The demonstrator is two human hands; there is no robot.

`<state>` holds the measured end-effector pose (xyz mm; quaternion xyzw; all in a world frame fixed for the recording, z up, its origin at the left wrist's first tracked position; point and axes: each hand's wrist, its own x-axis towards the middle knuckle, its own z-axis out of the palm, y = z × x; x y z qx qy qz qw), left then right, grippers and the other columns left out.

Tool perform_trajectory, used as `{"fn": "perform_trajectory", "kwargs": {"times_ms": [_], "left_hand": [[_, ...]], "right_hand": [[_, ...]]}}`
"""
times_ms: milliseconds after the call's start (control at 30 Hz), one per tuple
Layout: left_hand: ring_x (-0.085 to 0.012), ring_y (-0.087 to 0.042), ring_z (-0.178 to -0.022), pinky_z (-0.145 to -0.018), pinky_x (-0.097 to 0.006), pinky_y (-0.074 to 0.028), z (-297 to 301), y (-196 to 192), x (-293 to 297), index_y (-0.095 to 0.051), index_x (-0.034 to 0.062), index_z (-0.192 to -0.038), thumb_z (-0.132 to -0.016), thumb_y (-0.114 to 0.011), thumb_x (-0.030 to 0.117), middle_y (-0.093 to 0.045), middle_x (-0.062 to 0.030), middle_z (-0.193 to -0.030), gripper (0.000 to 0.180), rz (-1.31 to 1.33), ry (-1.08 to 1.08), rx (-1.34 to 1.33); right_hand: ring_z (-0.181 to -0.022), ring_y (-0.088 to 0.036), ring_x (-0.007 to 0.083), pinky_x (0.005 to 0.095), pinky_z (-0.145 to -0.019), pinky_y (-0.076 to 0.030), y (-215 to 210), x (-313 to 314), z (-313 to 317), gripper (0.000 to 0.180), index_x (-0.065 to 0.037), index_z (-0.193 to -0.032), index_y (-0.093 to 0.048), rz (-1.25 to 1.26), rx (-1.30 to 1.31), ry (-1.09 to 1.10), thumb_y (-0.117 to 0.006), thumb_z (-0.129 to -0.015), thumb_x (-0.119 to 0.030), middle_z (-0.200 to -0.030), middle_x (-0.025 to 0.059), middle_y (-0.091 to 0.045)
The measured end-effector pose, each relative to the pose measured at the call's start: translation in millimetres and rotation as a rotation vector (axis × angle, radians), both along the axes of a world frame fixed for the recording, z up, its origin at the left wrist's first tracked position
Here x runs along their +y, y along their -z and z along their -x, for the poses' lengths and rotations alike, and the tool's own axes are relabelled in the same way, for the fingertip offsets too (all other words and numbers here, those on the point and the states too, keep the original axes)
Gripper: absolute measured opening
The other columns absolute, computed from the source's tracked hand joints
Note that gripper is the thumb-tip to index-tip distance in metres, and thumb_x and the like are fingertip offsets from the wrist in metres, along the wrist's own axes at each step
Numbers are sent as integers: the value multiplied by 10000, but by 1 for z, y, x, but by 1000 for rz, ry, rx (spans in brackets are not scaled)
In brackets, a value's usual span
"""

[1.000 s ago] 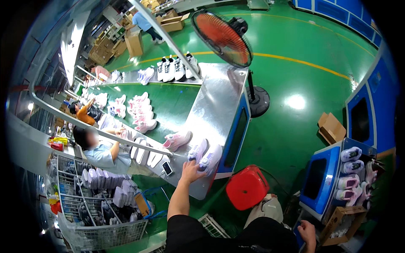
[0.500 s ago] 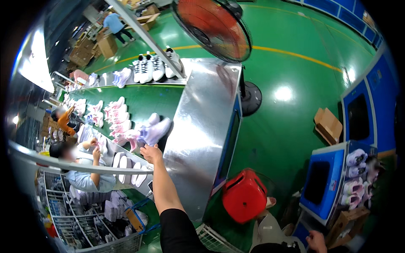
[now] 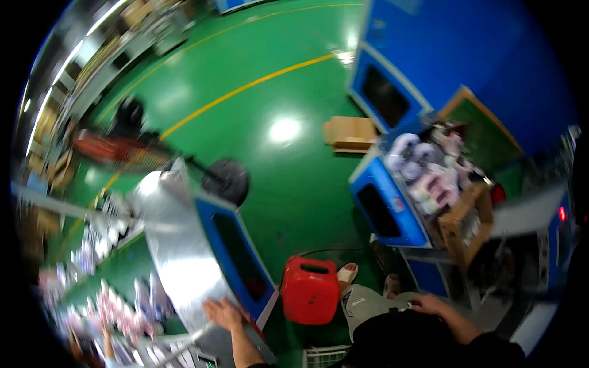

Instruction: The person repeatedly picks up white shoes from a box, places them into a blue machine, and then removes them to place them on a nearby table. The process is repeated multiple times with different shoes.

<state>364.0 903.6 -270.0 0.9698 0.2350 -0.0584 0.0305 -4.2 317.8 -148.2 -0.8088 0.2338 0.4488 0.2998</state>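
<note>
My left hand is over the shiny metal table, fingers spread and holding nothing; whether it touches the surface I cannot tell. Left of the table, a pair of lavender shoes stands beside rows of pink shoes, apart from my hand. Close to my lap, at the hem of my black top, my right hand has curled fingers. Something small and pale shows at its fingertips, too small to name.
A red plastic stool stands right of the table. A black fan is at the table's far end. On the right, shoes lie on a blue machine, beside a cardboard box. An open carton sits on the green floor.
My view has swung to the right. My left hand has come away from the lavender shoes and is now over the metal table. My right hand shows more fully near my lap.
</note>
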Motion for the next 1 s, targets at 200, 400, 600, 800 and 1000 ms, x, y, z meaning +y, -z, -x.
{"fn": "perform_trajectory", "kwargs": {"times_ms": [200, 400, 600, 800, 1000], "left_hand": [[-385, -321, -1481, -1191, -505, -281, -10, 5, -18, -411, -22, -1498, -1060, -386, 418, -358, -250, -1578, 622, -306, -69, 359], [-443, -670, -998, -902, -473, -528, -5, -54, -283, -692, -67, -1096, -852, -585, 103, -694, -284, -1033, 316, 357, 556, -51], [-373, -562, -1265, -1075, -458, -457, 78, -65, -573, -630, 90, -1276, -866, -694, 144, -616, -156, -1335, 418, 702, 1629, -48], [-425, -496, -1326, -1137, -570, -330, 101, -81, -769, -680, 194, -1232, -804, -748, 340, -596, -184, -1356, 457, 304, 1846, -266], [-332, -698, -1051, -964, -540, -450, 101, -94, -831, -786, 189, -1012, -870, -569, 504, -743, -174, -1035, 408, 50, 1724, 281]], "right_hand": [[-1136, -633, 381, 466, -964, -500, -41, -22, 14, 503, -40, -1324, -606, 26, -178, 410, -642, -926, -347, -1211, 208, -678], [-1142, -628, 378, 476, -983, -491, -17, -50, 110, 520, -48, -1348, -600, 170, -208, 451, -654, -917, -333, -1223, 207, -667], [-1090, -656, 360, 454, -940, -522, -63, -99, 136, 437, -42, -1309, -635, 85, -354, 872, -643, -939, -274, -1182, 204, -673], [-1019, -691, 290, 397, -841, -560, -115, -179, 176, 325, -12, -1234, -659, 313, -790, 1214, -653, -965, -195, -1123, 163, -693], [-948, -694, 251, 358, -835, -549, -119, -207, 247, 301, 20, -1210, -665, 564, -661, 1184, -641, -955, -138, -1072, 159, -708]]}}
